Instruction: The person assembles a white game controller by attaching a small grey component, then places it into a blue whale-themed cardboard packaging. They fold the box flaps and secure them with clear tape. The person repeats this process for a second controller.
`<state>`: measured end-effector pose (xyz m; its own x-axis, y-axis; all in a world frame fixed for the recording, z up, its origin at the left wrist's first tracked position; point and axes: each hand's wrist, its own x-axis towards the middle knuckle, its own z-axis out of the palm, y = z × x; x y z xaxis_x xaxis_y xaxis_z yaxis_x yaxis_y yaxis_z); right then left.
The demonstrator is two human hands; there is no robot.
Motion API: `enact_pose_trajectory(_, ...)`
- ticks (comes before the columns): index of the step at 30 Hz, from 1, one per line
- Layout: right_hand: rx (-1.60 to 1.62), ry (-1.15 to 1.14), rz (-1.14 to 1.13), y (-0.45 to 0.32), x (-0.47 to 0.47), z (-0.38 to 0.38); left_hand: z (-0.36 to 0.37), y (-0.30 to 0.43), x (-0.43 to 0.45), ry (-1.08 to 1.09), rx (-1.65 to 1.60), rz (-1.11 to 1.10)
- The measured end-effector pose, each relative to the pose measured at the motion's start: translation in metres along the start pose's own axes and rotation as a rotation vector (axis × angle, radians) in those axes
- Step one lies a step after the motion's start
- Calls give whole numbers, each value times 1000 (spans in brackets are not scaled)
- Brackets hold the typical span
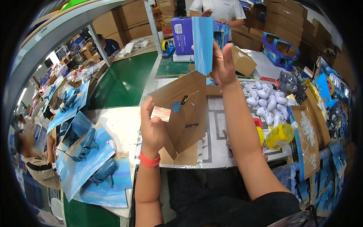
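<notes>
Before me is a folded cardboard insert, its plain brown side facing me. A spotted blue piece shows through a hole in it, along with dark fittings and a thin tie. My left hand grips the insert's left edge, beside a small tan printed flap. At the top, my right hand holds an upright blue printed panel of the insert, with its fingers partly hidden behind it and its thumb apart. A red band circles my left wrist.
Printed sheets bearing toy whale sharks lie at left. White game controllers, a yellow bottle and a cardboard tray of small white parts sit at right. A purple box and a person are across the table.
</notes>
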<state>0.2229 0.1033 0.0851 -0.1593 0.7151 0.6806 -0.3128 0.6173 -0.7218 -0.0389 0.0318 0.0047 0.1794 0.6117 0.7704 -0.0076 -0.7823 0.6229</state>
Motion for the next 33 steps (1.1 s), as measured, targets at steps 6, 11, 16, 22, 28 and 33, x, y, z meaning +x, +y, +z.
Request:
enact_pose_trajectory(6,35,-82,110,2,1,3,14,6,0,91,93,-92)
enact_pose_trajectory(11,146,-65,-10,-5,-31,13,25,18,2,97,29,-116)
enact_pose_trajectory(16,181,-112,89,-28,-26,20,22,25,-2,112,-68,-156)
enact_pose_trajectory(22,-1160,-541,-5,-70,-36,60,36,25,-16,307,326,-29)
enact_pose_trajectory(28,-1339,-435,-241,-70,-68,105,43,31,-19,395,206,-42)
enact_pose_trajectory(33,-1366,-230,-379,-60,-82,113,43,43,-22,316,278,-16)
